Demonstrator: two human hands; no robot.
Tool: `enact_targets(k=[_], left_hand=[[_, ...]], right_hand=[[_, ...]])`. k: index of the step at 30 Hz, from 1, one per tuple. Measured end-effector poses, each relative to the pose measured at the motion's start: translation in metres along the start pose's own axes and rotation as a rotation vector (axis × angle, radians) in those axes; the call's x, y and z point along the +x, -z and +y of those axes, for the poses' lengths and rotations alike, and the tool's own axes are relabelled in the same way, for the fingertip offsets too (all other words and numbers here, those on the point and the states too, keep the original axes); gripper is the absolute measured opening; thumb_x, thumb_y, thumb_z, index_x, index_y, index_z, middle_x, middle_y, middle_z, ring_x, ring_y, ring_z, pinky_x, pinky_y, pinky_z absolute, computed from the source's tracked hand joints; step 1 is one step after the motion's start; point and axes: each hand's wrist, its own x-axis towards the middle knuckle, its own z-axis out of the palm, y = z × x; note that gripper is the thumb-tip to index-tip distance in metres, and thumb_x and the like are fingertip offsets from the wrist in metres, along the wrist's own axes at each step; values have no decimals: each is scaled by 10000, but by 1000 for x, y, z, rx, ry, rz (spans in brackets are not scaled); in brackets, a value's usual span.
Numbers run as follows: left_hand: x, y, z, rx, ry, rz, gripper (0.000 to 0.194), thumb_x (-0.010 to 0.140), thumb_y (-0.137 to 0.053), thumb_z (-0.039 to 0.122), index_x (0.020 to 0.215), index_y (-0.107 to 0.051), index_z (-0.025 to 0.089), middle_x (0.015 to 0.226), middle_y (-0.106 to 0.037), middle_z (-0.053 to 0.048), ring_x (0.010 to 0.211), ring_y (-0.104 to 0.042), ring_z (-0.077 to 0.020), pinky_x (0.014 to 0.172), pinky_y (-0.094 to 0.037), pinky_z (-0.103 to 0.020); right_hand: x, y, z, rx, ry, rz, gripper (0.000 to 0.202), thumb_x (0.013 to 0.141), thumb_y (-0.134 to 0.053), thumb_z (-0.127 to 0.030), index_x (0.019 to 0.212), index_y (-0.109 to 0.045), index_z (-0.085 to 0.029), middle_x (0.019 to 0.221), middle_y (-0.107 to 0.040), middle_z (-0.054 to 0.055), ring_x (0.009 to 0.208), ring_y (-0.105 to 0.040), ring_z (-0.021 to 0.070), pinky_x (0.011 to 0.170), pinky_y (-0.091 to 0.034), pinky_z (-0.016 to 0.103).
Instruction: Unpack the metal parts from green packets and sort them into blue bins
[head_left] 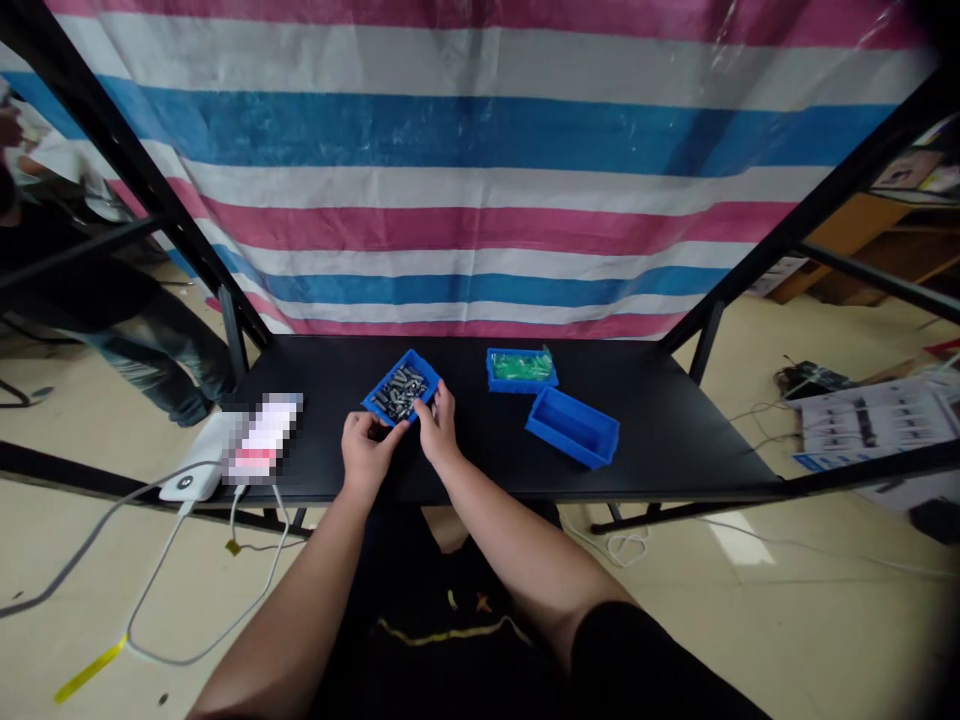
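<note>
A small blue plastic bin [370, 403] sits tilted at an angle on the table, filled with a heap of small silvery metal pieces [401, 388] that look like screws or bolts. My left hand [365, 450] is closed on the bin's near left corner, thumb along the front wall. Around its right end wraps my right hand [439, 425], with the thumb over the rim by the metal pieces. Parts of the fingers are hidden behind the bin's walls.
Right of centre stand a blue bin [523, 386] with a green plastic-wrapped bundle [521, 366] and another blue bin [574, 425] with nothing visible inside. A phone [262, 437] and a white power bank [199, 460] with cables lie at the table's left. A striped sheet [480, 190] hangs behind.
</note>
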Motion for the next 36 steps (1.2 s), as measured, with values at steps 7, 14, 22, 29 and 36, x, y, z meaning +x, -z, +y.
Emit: enact_targets(k=[7,14,22,29,36], left_hand=[[2,-5,-7,-12,-78,82,264,713,-829,316,847,-644,183,1262,-411,-116,1328,-468,-328,1077,-507,-503],[5,-10,-14,-381,143,32,986,605,-937,341,1383,-334,273,1336,-532,-133,1071,-713,-253,978,-591,-490],[3,-5,-9,-157,50,-117,1000,666,-887,297,1527,-378,261,1339,-586,-145,1110,-693,-284,999,-564,-478],[4,-5,-3,-37,-9,-159,850,710,-811,227,1474,-441,271,1264,-645,-114,1094,-685,-271,953,-570,-444],[3,-3,-1,-44,-15,-172,845,729,-798,231,1483,-420,264,1321,-628,-127,1120,-679,-267,970,-564,-443]], right_hand=[[19,-40,-8,-220,-29,29,739,999,-444,-432,1603,-258,-50,1655,-266,243,1549,-297,305,1258,-286,476],[15,-36,-12,-337,7,-77,789,1006,-451,-427,1616,-192,1,1689,-187,247,1591,-176,306,1282,-239,473],[11,-26,-17,-335,10,-138,960,934,-567,-498,1622,-142,21,1690,-158,261,1594,-130,342,1289,-209,512],[12,-25,-12,-326,11,-135,823,958,-486,-359,1620,-169,13,1685,-191,256,1589,-153,348,1284,-217,533],[14,-20,-21,-463,7,-166,787,957,-469,-302,1604,-190,47,1682,-177,279,1593,-123,359,1282,-208,540]])
